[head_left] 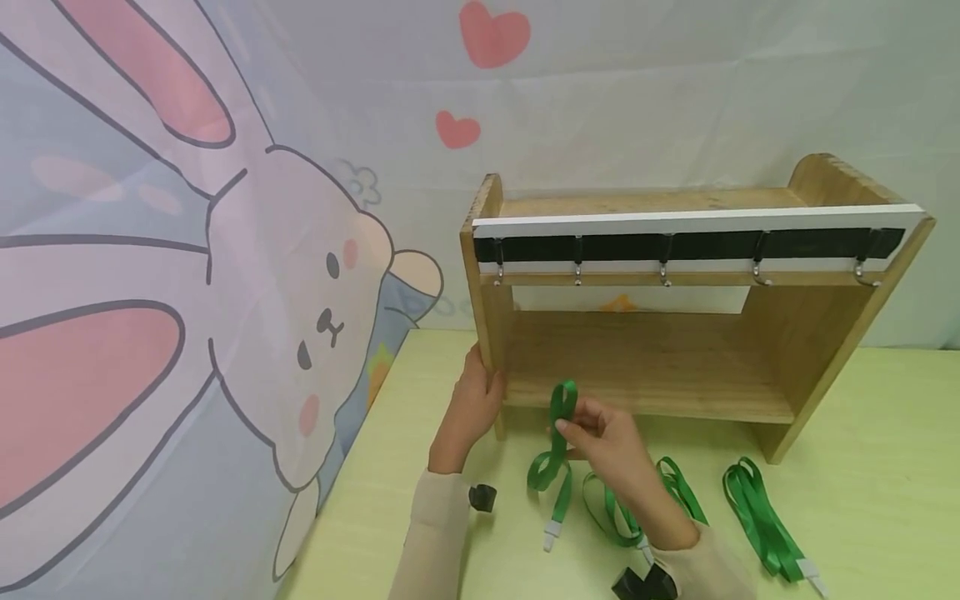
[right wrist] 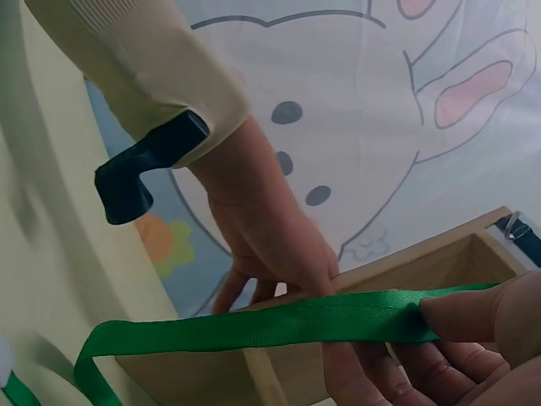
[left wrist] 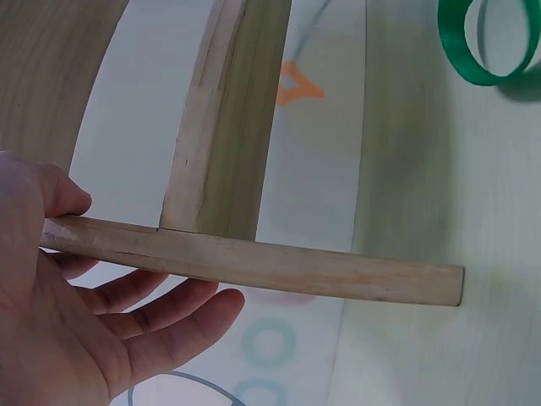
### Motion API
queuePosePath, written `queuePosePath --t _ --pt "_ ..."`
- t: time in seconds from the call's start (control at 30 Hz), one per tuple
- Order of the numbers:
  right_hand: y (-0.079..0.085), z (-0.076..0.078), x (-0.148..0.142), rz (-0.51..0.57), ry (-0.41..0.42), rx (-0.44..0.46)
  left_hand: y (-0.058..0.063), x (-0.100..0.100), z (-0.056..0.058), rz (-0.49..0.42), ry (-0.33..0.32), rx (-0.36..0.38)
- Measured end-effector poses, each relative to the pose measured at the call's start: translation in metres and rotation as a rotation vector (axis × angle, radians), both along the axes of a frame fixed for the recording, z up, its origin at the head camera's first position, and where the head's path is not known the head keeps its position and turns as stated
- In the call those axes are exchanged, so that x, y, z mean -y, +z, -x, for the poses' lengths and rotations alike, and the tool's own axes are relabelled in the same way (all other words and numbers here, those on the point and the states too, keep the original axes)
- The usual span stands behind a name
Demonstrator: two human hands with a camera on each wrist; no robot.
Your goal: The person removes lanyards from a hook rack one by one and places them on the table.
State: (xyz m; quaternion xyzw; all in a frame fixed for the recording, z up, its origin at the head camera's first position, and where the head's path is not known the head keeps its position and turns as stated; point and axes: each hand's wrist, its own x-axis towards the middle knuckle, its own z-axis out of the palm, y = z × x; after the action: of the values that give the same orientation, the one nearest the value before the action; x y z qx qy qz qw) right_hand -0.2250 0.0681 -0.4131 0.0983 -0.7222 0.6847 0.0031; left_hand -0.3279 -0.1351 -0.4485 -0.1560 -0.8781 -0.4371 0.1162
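Observation:
A small wooden shelf [head_left: 645, 358] stands on the table, with a row of several metal hooks [head_left: 663, 271] along its upper front. My left hand [head_left: 474, 402] grips the lower part of its left side panel; in the left wrist view the thumb and fingers [left wrist: 182, 326] lie on opposite sides of that board [left wrist: 338, 271]. In front of the shelf, my right hand [head_left: 611, 442] pinches a folded green lanyard [head_left: 558, 429] between thumb and fingers. A loop stands above the grip, and the white clip end [head_left: 552, 533] hangs below. The right wrist view shows the green strap [right wrist: 254, 328] stretched flat across the fingers.
More green lanyards lie on the table: one [head_left: 618, 521] beneath the right forearm, another [head_left: 678, 487] just beyond it, and a bundled one [head_left: 765, 525] at the right. Behind the shelf hangs a cloth [head_left: 637, 108] printed with a rabbit and hearts.

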Motion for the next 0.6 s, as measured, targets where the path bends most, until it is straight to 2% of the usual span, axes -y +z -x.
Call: queuePosePath --t 0.6 --pt "-0.035 0.011 0.005 0.001 0.040 0.121 -0.001 0.002 0.000 -0.003 -0.017 -0.019"
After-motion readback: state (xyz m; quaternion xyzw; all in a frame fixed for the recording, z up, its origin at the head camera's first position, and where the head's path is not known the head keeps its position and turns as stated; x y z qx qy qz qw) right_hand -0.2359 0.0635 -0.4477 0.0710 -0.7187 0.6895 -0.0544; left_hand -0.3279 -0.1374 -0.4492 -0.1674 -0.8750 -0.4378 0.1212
